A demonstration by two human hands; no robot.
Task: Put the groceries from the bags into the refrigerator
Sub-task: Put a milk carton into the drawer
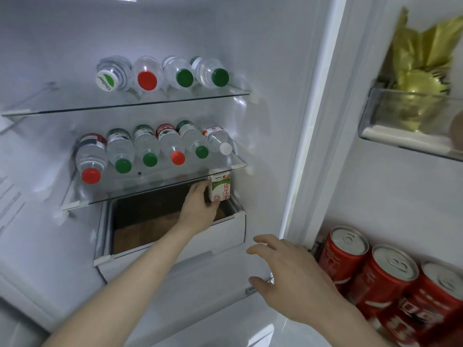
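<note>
My left hand [198, 209] reaches into the open refrigerator and grips a small white and green milk carton [221, 187] at the right end of a pulled-out white drawer [225, 229], just under the lower glass shelf [155, 189]. The carton stands upright, its base hidden by my fingers and the drawer rim. My right hand [288, 274] hovers with fingers spread and holds nothing, in front of the drawer's lower right corner near the door frame.
Several water bottles lie on their sides on the upper glass shelf [140, 102] and on the lower one. The door on the right carries three red cans [380, 276] in a low bin and gold foil packaging [421, 78] in a clear bin above.
</note>
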